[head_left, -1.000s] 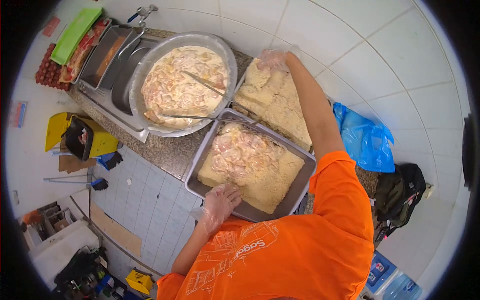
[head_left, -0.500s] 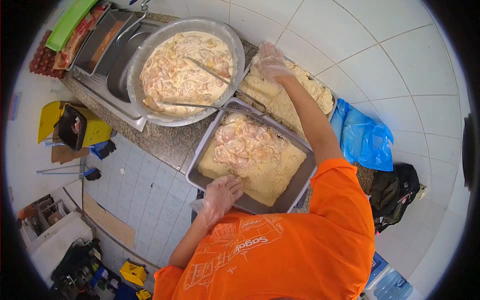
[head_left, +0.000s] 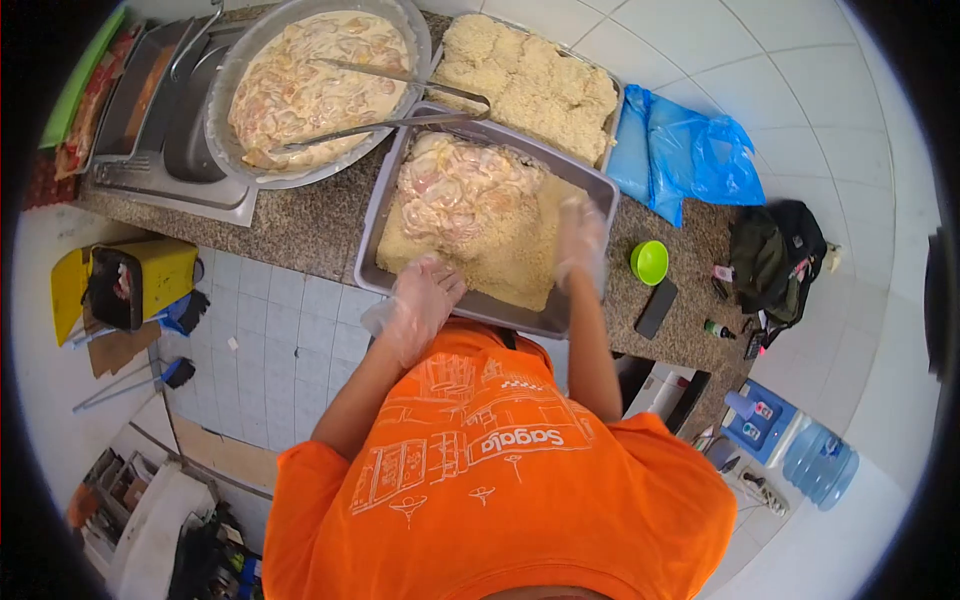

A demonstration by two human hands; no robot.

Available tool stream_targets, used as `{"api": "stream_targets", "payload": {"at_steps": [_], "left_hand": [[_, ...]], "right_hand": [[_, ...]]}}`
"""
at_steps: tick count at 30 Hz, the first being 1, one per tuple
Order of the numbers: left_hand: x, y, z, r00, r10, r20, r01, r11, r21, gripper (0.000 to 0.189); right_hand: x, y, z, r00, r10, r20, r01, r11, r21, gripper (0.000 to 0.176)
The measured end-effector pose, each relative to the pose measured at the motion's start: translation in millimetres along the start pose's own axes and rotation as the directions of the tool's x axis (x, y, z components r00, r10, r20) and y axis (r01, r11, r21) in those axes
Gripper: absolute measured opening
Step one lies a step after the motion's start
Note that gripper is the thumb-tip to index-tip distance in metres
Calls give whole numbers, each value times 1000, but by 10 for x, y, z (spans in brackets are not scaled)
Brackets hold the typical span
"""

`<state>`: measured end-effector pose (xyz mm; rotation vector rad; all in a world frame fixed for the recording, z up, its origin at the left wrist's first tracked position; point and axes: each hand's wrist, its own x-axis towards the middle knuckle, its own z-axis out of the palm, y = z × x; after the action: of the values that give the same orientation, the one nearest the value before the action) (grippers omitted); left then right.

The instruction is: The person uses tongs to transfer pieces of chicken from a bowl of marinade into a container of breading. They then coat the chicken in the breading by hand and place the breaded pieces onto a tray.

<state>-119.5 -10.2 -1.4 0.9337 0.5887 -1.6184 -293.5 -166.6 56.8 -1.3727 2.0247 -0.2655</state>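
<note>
A grey tub holds pale crumbs with a pile of wet, battered meat pieces on top. My left hand, in a clear glove, lies with fingers spread on the crumbs at the tub's near left edge. Over the right side of the crumbs is my gloved right hand, smeared by motion. Long metal tongs rest across a big metal bowl of battered meat and the tub's rim. Behind the tub, a tray holds crumb-coated pieces.
Blue plastic bags lie right of the tray. A green cup, a black phone and a dark bag are on the granite counter. A sink is at the left; a yellow bin stands below.
My right hand has come back from the crumb-coated tray to the right side of the tub. The view has shifted, showing the green cup and phone. My left hand remains at the tub's near edge.
</note>
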Motion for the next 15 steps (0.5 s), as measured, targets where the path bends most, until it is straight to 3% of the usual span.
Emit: {"api": "stream_targets", "payload": {"at_steps": [1,3,6,9,10,12,13,15], "left_hand": [[37,-6,-13,1000,-9,6,9,1000,10,69],[93,2,9,998,-30,-56,32,998,48,68],[64,38,25,999,-44,12,41,985,165,75],[105,73,17,995,-94,38,87,983,162,76],[85,83,46,995,-95,42,88,983,160,76],[-5,111,94,994,-103,29,95,974,205,77],[19,115,63,994,-102,34,92,973,210,77],[129,83,-15,991,-105,79,88,978,192,77]], "right_hand": [[255,626,402,1000,-29,9,30,988,-152,50],[110,789,658,964,-58,260,158,910,-383,53],[268,1155,840,973,-130,190,171,960,-220,50],[154,671,521,972,-45,231,110,955,-275,45],[503,994,796,975,-64,213,75,996,-45,41],[1188,1631,1334,979,-100,177,15,905,426,35],[930,1321,1125,964,-36,265,-128,808,576,34],[315,577,637,897,93,432,-418,492,764,31]]}}
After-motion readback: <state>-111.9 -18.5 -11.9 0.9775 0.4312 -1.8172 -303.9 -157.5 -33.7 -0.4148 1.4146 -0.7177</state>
